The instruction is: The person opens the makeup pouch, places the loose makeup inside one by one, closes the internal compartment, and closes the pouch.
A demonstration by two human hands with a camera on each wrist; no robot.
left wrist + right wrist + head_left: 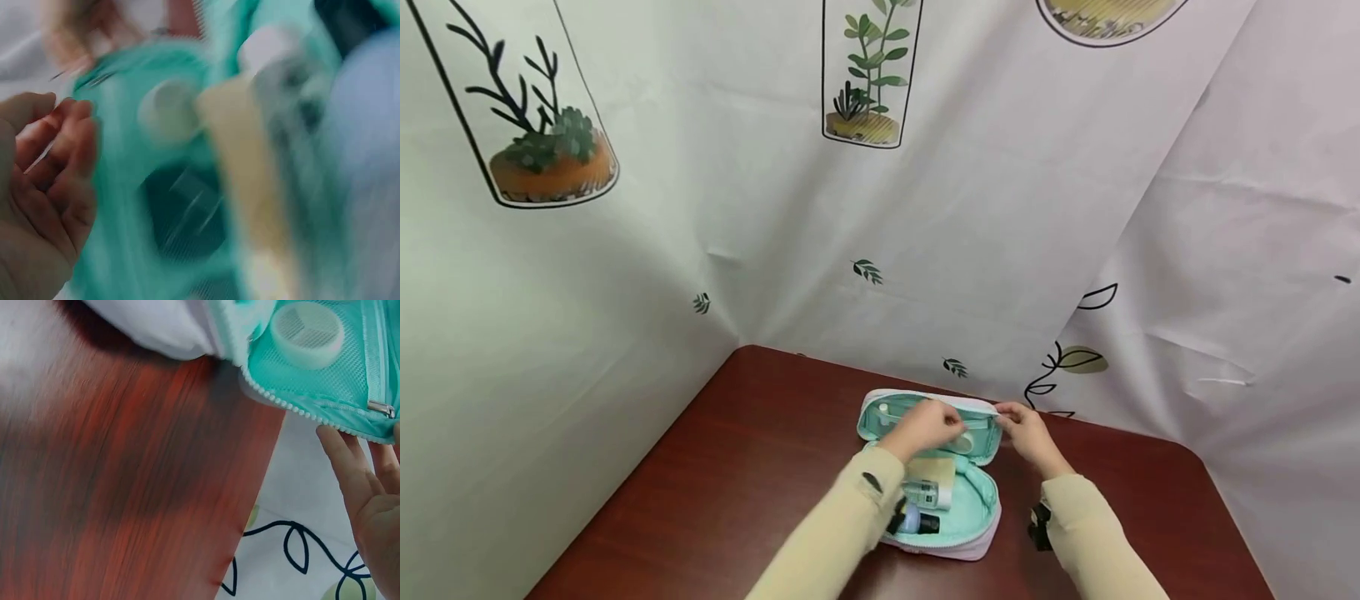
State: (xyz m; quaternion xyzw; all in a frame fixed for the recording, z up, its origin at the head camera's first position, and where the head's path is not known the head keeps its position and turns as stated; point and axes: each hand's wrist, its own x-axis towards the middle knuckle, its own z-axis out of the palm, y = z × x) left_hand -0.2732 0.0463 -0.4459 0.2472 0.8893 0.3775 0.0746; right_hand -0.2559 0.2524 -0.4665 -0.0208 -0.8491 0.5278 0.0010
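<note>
Spread unzipped on a table, lower centre of the head view: a pale pink pouch with a mint-green lining. Tipped up at the back, toward the wall: its lid, edged with zipper teeth. Inside the lid, a mint mesh pocket around a round white container. At the lid's corner, a small silver zipper pull.

In the lower half, grouped toward the left: a pale yellow item farthest back, then a clear bottle with printing on it, then a blue bottle with a black cap pointing right, nearest the front.

Over the lid, in front of the mesh: the left hand, fingers loosely bent, apparently holding nothing, fingertips near the lid's right corner. Too blurred in the left wrist view to tell any contact with the zipper pull.

At that same right corner: the right hand, gripping the lid's edge, fingertips against the outer side.

On both arms, cream sleeves; at the right wrist, a black device.

Beneath everything, a glossy red-brown wooden table. Behind, white wall covering printed with leaves and potted plants in glass jars.
</note>
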